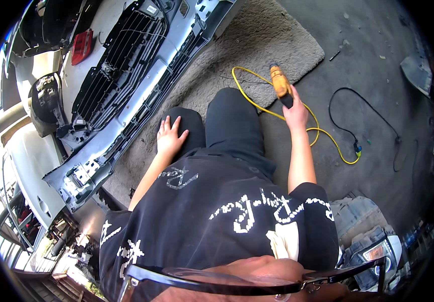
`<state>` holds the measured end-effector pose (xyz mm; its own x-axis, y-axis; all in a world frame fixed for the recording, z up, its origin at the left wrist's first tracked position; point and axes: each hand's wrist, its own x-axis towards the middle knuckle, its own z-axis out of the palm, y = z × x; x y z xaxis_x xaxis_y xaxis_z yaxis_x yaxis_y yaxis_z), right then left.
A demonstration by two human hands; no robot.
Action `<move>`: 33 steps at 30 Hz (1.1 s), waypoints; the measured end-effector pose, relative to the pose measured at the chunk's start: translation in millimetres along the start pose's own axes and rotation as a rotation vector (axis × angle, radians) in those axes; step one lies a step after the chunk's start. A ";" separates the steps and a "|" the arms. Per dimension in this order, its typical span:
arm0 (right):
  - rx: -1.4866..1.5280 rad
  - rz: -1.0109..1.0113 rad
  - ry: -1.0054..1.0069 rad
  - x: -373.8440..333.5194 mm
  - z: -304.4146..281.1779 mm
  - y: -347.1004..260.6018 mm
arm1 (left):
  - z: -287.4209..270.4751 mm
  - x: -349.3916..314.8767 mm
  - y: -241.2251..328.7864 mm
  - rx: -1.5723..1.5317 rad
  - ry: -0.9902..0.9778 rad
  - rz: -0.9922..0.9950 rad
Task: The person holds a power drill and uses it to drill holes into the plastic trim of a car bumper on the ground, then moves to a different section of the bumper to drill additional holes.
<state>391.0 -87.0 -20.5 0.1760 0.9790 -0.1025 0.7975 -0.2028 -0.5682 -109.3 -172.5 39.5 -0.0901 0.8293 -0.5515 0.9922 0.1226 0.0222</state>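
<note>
Drill gripped in my right hand, yellow cord trailing; left hand flat on knee, w/ bumper beside.

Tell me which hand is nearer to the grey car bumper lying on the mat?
Left. The left hand rests on the knee, just beside the grey car bumper; the right hand holds a yellow power tool on the far side.

Orange drill (yellow-corded), upright above mat

Glossy silver plastic bumper; coarse fibrous mat; rough matt concrete floor; yellow plastic tool.
</note>
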 end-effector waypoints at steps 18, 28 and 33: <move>2.461 0.764 -0.758 -72.8 -32.6 1.1 | -5.3 -8.8 -0.5 -0.092 0.070 -0.002; 2.082 0.825 -1.135 -74.5 54.0 -120.6 | 4.3 -66.6 -149.1 -0.530 0.299 -0.130; 1.870 0.948 -1.186 -77.6 98.6 -149.1 | 4.9 -129.0 -258.2 -0.729 0.449 -0.394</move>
<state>201.5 -131.0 -8.4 -0.7648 0.3984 -0.5063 -0.5243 -0.8416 0.1296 -353.4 -313.8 100.8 -0.5830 0.7694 -0.2609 0.5981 0.6238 0.5031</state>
